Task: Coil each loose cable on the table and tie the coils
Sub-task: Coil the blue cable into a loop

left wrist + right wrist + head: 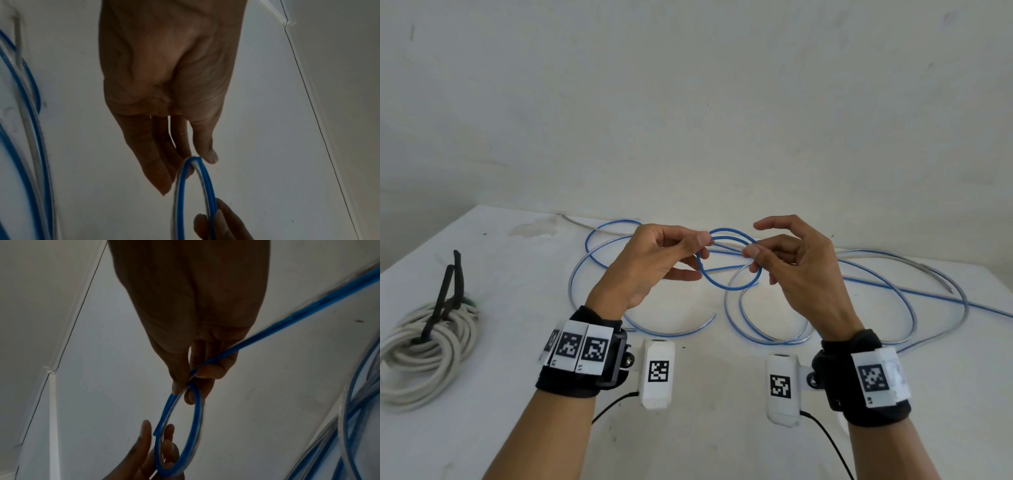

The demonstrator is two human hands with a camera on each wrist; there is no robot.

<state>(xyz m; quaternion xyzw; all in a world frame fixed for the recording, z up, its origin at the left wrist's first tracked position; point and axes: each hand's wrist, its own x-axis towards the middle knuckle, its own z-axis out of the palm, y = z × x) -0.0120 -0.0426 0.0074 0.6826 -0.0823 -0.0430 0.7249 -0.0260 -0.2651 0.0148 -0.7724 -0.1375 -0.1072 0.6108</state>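
**Small blue loop held over the counter**

The left hand [654,260] and right hand [794,270] each pinch, fingers together, opposite sides of a small loop of the blue cable [729,284]; its remainder sprawls on the counter [517,428]. A tied white cable coil [424,349] lies far left.

A tied coil [424,356] lies on the table [517,428], left of the loose cable [893,308].

Both hands [726,263] raised, fingertips pinching

blue cable [729,287] glossy plastic; table [517,274] matt white; wristbands [571,380] black cloth
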